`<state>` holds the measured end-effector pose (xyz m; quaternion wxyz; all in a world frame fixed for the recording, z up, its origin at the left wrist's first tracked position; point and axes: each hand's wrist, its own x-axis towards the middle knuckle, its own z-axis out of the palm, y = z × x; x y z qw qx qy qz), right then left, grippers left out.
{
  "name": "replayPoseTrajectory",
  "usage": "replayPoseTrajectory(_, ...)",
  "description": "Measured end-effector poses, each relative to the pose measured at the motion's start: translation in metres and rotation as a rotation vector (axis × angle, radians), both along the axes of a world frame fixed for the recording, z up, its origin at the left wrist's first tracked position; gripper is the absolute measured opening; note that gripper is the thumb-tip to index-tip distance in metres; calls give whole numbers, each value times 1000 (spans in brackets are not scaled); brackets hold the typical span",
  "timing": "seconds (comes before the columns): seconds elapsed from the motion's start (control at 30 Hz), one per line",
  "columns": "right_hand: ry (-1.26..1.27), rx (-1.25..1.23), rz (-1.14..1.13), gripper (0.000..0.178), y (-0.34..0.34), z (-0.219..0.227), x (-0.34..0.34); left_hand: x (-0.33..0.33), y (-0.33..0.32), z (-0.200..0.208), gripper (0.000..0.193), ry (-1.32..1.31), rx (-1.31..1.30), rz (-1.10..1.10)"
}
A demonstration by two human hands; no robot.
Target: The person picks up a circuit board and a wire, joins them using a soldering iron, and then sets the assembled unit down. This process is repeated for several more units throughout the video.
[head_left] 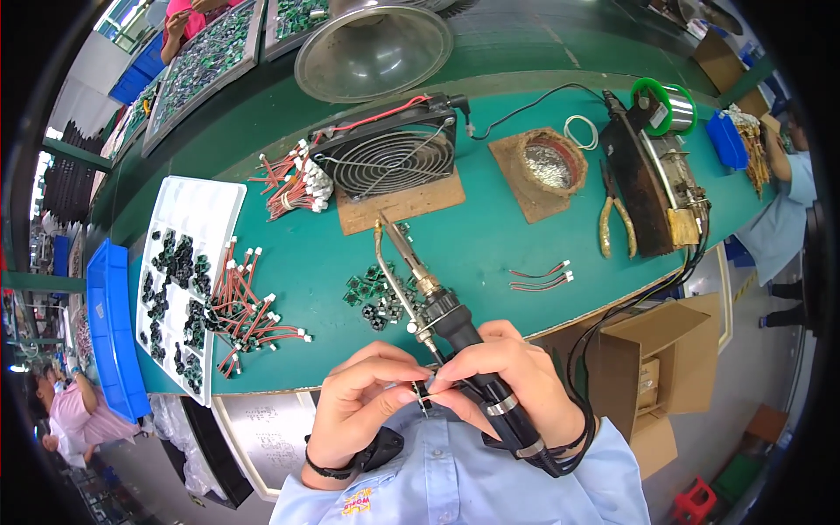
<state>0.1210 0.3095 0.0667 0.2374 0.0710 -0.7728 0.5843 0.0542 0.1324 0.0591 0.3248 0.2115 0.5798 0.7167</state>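
Close to my chest, my left hand (369, 398) pinches a small dark part (423, 398) that looks like a tiny circuit board. My right hand (516, 376) has its fingertips on the same piece, and a black soldering iron (457, 324) rests in its grip. A thin metal tube (392, 278) runs along the iron; its tip points away from me over the bench. Beyond the hands lies a pile of small green and black boards (378, 293). Fingers partly hide the pinched part, so its details cannot be made out.
A white tray (223, 197) of black parts and red-black wire leads (249, 302) lie left, beside a blue bin (114, 332). A fan (385, 157), solder pot (553, 162), pliers (605, 227), iron stand (634, 188) and solder spool (678, 109) stand farther back. Cables hang right, near a cardboard box (647, 350).
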Motion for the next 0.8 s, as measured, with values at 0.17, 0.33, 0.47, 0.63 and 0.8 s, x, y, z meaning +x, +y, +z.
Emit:
replayPoseTrajectory(0.17, -77, 72, -17, 24, 2, -9, 18, 10, -4, 3, 13, 41, -105, 14)
replayPoseTrajectory(0.33, -59, 77, 3, 21, -3, -24, 13, 16, 3, -4, 19, 110, -198, 33)
replayPoseTrajectory(0.47, -203, -109, -43, 14, -8, 0, 19, 22, 8, 21, 21, 123, -249, 56)
replayPoseTrajectory(0.63, 32, 75, -40, 28, -3, 7, 18, 12, 6, 15, 19, 76, -177, 67)
replayPoseTrajectory(0.8, -368, -404, 63, 15, -8, 0, 9, 7, 6, 4, 14, 77, 35, 17)
